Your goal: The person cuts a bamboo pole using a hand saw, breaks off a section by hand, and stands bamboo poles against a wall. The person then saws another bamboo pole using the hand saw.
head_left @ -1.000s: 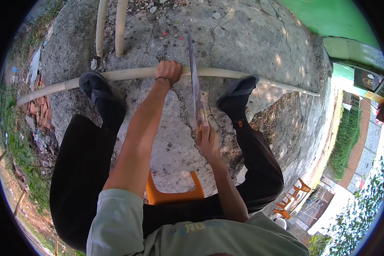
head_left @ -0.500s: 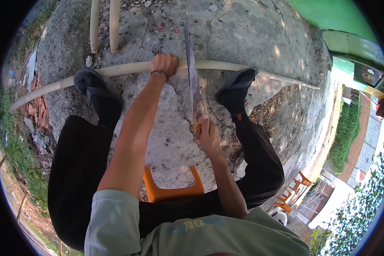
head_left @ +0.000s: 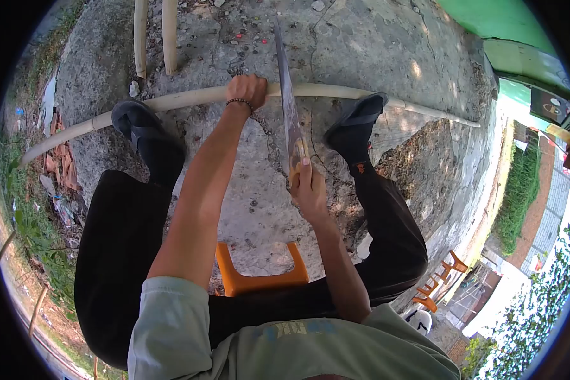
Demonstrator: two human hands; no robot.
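Observation:
A long pale bamboo pole (head_left: 190,98) lies crosswise on the ground, curved in this wide view. My left hand (head_left: 247,92) is wrapped over it from above, just left of a handsaw (head_left: 287,95). The saw's long grey blade crosses the pole, its far end pointing away from me. Around its yellowish handle my right hand (head_left: 309,190) is closed, thumb laid along the top. Whether the teeth have cut into the pole cannot be made out. My left foot (head_left: 139,123) and right foot (head_left: 356,120), both in dark footwear, rest at the pole on either side.
Two more pale poles (head_left: 170,38) extend from the upper left. Beneath me is an orange plastic stool (head_left: 259,282); other orange stools (head_left: 427,297) stand at right. The concrete (head_left: 234,202) is cracked, with leaves and rubble. Weeds (head_left: 41,247) grow at left, and a green wall (head_left: 494,19) rises upper right.
The saw and my right hand have slid slightly forward, away from me. My left hand keeps its hold on the pole. The whole view has shifted a little.

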